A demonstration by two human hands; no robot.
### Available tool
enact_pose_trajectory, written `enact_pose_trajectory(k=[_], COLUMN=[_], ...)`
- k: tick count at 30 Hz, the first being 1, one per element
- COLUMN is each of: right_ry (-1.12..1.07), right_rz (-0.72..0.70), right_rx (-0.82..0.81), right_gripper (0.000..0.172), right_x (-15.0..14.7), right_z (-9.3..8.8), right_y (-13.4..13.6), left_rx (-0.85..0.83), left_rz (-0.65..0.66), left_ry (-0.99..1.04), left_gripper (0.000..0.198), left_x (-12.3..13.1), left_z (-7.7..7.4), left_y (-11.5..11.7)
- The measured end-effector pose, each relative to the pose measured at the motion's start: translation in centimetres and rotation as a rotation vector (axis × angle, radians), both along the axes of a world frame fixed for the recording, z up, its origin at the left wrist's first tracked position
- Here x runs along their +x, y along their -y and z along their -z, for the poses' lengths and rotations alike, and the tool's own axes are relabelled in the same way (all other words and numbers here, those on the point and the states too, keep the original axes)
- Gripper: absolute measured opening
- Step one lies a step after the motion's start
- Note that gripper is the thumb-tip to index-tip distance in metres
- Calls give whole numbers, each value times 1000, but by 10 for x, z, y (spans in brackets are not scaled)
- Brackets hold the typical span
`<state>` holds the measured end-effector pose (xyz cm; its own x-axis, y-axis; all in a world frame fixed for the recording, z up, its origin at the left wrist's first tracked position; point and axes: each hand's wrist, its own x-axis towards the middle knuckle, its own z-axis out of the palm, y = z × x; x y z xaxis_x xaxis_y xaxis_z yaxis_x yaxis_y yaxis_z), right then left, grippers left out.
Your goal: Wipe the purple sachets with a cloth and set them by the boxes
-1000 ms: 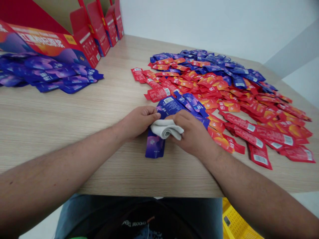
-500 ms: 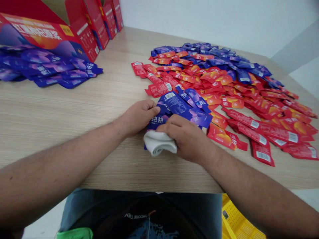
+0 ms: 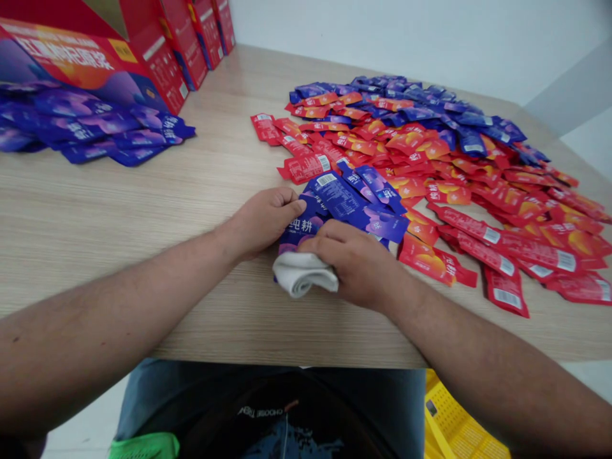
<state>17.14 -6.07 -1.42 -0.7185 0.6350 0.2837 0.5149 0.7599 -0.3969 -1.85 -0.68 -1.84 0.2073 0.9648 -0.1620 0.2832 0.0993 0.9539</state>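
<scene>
My right hand (image 3: 351, 264) is closed on a rolled white cloth (image 3: 302, 273), pressed against a blue pouch (image 3: 301, 224) with white characters. My left hand (image 3: 268, 220) pinches the upper left edge of that same pouch, thumb on top. The pouch lies over the table near its middle, its lower part hidden by the cloth. Just behind my right hand, more blue pouches (image 3: 339, 196) lie flat, one with a barcode turned up. Red pouches (image 3: 428, 258) begin right beside them.
A large heap of red pouches (image 3: 411, 150) spreads over the right of the table (image 3: 220, 153), with blue pouches (image 3: 406, 89) behind. Stacked blue pouches (image 3: 105, 131) lie at left before an open red box (image 3: 81, 64). A yellow basket (image 3: 452, 421) stands below the table edge.
Both hands stay in nearly the same place on the pouch. The cloth has shifted very slightly left; the view has tilted a little.
</scene>
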Motion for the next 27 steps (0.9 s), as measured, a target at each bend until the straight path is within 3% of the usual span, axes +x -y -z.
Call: enact_pose_trajectory(k=[3,7,12,17,21,25,27], right_ry=[-25,55,-36,55,-27,62,63], right_rz=[67,-115,60,-123,67,-125,-111], right_rx=[-3,-25,-21,-59,-32,-46,-56], right_gripper=[23,23,21,21,20,21,22], right_x=[1,1,5,6,7,6,5], right_z=[-1,-2,-1,-1,-1,-2,-3], right_y=[-2,-1,-7,-8,-9,-6,-6], left_rx=[-8,-18,-15,6,-14,-17,-10], left_rz=[-5,12,-2,23,-21,8,1], left_ry=[16,17,17,0,39,48,71], left_gripper=[21,20,22,21,20,19,19], left_x=[0,0,-1,1,1,1,0], left_z=[2,2,3,1,2,4,4], left_y=[0,0,-1,0,0,0,0])
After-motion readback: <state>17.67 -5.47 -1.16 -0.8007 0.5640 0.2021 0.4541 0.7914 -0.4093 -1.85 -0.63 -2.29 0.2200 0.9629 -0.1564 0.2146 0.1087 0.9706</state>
